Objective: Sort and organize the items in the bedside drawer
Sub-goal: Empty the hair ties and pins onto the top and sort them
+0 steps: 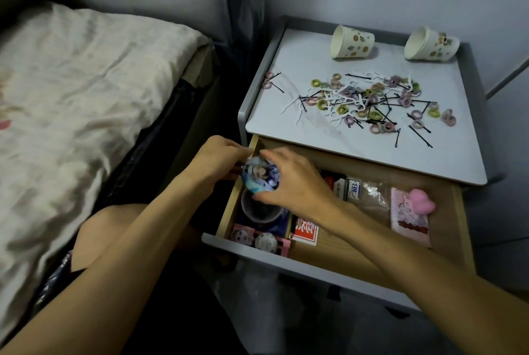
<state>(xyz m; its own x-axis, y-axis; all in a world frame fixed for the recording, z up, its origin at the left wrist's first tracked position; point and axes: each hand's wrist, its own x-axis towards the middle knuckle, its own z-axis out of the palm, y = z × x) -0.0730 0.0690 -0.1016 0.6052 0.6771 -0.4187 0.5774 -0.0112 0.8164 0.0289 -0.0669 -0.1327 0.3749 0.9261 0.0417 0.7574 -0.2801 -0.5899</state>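
The bedside drawer (329,251) stands pulled out under the grey nightstand top. Over its left end, my left hand (220,162) and my right hand (289,180) both hold a round printed badge (259,175) with a cartoon figure on it. Below the badge lies another round badge (259,208) on a dark blue pack. At the drawer's front left are small pink cards and a little round badge (266,241). A red card box (305,233), small packets (347,187), a clear plastic bag (373,193) and a pink card with a pink heart (423,201) lie further right.
On the nightstand top (286,114) lies a scattered heap of small hair ties, black bobby pins and white floss picks (369,101). Two paper cups (352,42) (429,44) lie tipped over at the back. A bed with a rumpled cream cover (86,91) is on the left.
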